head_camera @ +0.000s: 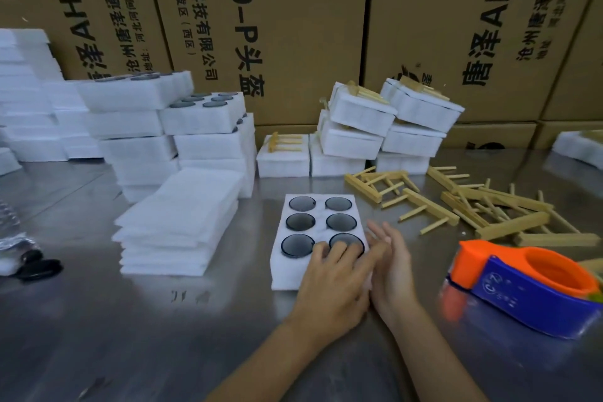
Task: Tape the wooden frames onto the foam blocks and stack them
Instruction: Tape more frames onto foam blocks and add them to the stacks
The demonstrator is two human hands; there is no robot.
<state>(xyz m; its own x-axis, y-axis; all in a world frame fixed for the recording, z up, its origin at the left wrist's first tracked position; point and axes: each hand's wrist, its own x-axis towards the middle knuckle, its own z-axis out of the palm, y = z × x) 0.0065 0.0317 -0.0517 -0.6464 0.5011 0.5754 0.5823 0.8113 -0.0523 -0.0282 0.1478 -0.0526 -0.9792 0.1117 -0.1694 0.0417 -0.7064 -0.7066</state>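
A white foam block [318,206] with several round dark-lined holes lies on the metal table in front of me. My left hand [332,284] rests flat on its near right corner, fingers spread over a hole. My right hand [391,268] stands on edge against the block's right side, fingers straight. Loose wooden frames [463,206] lie scattered to the right. Behind them stand stacked foam blocks with frames taped on top [385,127]. An orange and blue tape dispenser [528,287] sits at the near right, apart from both hands.
Flat foam sheets [182,222] are piled left of the block, with stacks of holed foam blocks [176,127] behind. A plastic bottle [13,238] and dark lids lie at the far left. Cardboard boxes [293,26] wall off the back.
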